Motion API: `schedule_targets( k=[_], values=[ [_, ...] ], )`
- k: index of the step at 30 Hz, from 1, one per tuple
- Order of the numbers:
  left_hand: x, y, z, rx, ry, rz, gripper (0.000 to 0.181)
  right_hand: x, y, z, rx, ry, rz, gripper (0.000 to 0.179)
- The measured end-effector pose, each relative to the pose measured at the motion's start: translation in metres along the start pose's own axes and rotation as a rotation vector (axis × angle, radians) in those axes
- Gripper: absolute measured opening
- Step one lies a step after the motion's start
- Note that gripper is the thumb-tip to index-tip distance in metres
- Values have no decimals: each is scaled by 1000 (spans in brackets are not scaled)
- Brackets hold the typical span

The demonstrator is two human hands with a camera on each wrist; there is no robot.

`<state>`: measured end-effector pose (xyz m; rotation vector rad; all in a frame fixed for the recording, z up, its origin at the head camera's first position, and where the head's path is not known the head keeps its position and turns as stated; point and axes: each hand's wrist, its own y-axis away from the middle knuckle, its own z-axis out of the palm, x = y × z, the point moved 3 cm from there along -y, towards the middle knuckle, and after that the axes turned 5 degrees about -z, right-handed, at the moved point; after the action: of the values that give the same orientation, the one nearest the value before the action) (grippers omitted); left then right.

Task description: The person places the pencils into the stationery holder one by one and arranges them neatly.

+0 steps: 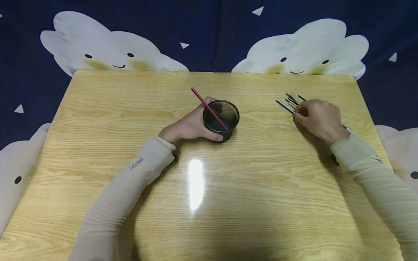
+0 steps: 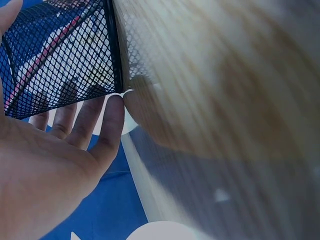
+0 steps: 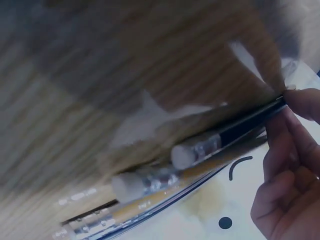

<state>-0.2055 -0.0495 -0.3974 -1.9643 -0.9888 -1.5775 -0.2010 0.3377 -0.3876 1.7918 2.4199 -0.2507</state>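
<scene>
Around a black mesh pen holder [image 1: 219,136], my left hand [image 1: 192,125] wraps its fingers and thumb. One red pencil [image 1: 209,108] leans inside the holder, its upper end past the rim toward the far left. Over on the right, my right hand [image 1: 321,117] is at a loose bunch of pencils. Its thumb and index finger pinch a black pencil [image 3: 250,120] with a pale eraser end and a silver ferrule. Other pencils, a yellow one [image 3: 200,171] among them, lie beside it, partly hidden under the hand in the head view.
The light wooden table [image 1: 261,188] has a bright glare patch in its middle. Behind its far edge hangs a dark blue cloth [image 1: 215,32] with printed smiling clouds. A silver-tipped pencil end [image 1: 347,127] pokes out behind my right wrist.
</scene>
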Motion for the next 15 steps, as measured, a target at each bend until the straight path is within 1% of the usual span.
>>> schedule_targets(
  k=[2, 3, 8, 9, 10, 15],
  values=[
    [0, 0, 0, -3, 7, 0, 101, -1, 1, -1, -3, 1, -10, 13],
    [-7, -4, -1, -11, 24, 3, 103, -2, 1, -2, -2, 1, -16, 12],
    [-7, -4, -1, -13, 27, -1, 103, -13, 5, -6, 14, -2, -57, 11],
    [-7, -4, -1, -13, 23, 2, 103, -15, 5, -6, 19, -5, -62, 11],
    [0, 0, 0, -6, 6, 1, 101, -17, 5, -7, 22, -7, -67, 10],
    [1, 0, 0, -2, -4, 10, 102, -21, 5, -7, 22, -20, -63, 10]
  ],
)
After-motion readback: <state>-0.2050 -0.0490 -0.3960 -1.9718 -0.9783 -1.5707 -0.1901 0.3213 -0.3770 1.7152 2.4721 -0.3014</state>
